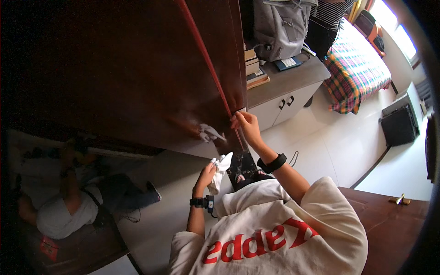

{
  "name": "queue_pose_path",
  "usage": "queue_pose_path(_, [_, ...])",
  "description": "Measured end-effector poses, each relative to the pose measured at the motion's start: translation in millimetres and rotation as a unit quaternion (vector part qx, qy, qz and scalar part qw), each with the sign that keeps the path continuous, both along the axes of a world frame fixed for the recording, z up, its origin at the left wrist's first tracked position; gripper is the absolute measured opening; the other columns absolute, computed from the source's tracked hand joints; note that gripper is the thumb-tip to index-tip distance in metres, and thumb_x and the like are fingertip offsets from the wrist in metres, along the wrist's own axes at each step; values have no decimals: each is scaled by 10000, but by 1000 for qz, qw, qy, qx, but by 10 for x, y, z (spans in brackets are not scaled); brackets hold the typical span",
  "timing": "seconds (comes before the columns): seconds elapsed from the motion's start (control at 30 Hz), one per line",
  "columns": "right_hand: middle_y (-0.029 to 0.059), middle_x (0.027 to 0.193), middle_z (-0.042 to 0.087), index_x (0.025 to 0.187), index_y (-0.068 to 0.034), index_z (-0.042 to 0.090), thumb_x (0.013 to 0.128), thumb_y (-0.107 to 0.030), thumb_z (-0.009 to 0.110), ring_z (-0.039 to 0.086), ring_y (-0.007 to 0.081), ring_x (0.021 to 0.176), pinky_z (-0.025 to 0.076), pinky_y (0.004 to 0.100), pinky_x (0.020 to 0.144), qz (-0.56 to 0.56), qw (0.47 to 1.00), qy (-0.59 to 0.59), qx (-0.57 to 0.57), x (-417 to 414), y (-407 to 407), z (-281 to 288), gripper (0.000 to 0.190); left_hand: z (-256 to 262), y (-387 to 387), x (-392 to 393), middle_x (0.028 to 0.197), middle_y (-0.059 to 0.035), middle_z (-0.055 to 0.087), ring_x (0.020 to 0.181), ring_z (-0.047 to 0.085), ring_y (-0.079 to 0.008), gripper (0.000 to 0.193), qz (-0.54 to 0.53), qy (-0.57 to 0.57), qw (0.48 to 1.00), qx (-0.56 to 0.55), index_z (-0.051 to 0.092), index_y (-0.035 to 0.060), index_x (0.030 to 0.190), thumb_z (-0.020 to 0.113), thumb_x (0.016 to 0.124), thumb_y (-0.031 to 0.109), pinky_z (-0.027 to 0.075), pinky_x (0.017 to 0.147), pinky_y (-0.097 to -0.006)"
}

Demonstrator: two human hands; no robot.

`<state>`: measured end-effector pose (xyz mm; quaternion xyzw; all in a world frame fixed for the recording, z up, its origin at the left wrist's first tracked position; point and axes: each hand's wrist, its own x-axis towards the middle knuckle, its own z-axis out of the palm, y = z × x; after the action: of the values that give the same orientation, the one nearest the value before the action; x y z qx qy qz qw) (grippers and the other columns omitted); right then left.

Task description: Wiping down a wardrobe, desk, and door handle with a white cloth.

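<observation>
My left hand (206, 174) holds a crumpled white cloth (220, 172) in front of my body, below the glossy dark brown wooden panel (137, 75). A pale reflection of the cloth shows in that panel. A long red strip runs slantwise down the panel. Farther right and higher, my right hand (245, 123) is at the panel's right edge, thumb and fingers bent close together. Its fingertips are close to the red strip and a small light-coloured piece at the edge; whether they grip anything cannot be told. Both wrists wear black bands.
Right of the panel stands a cabinet (288, 79) with books (256, 74) and a grey backpack (282, 31). Beyond are a person in a striped top (331, 13) and a bed with a checked cover (357, 68). Another person in a white shirt (68, 213) is at the dim lower left.
</observation>
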<state>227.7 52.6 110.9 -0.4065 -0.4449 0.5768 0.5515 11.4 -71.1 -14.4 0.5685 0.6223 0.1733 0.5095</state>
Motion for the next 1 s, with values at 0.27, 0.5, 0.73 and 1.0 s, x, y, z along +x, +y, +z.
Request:
queue_pose_path(0.27, [38,572,549,715,20,562,872,-189,439,512,86,520,383,196,494,-39,999,-8,-12,-80,-62,35,289,426,110,168,932,-142,560,831,517,-162,324,-1,-1,993,120,431,-56,1101,402,885,184,404,753,-286])
queue_pose_path(0.5, [2,530,499,662,-28,534,828,-182,481,436,65,451,340,191,442,-95,991,63,-74,-173,-108,109,233,1116,216,297,934,-194,519,894,496,-308,239,-22,37,981,188,472,-51,985,414,853,140,389,787,-353])
queue_pose_path(0.73, [-16,526,443,645,-44,511,783,-178,513,423,66,444,334,194,411,-162,964,127,-169,-312,-141,283,193,1649,198,367,909,-197,507,867,482,-355,177,-43,73,956,280,488,-52,919,436,824,88,390,774,-380])
queue_pose_path(1.0, [-18,570,478,670,-42,526,782,-181,513,443,59,492,376,190,458,-150,970,66,-179,-221,-96,291,178,1409,206,270,908,-193,503,879,471,-342,193,-41,44,971,233,489,-50,924,415,835,106,380,778,-379])
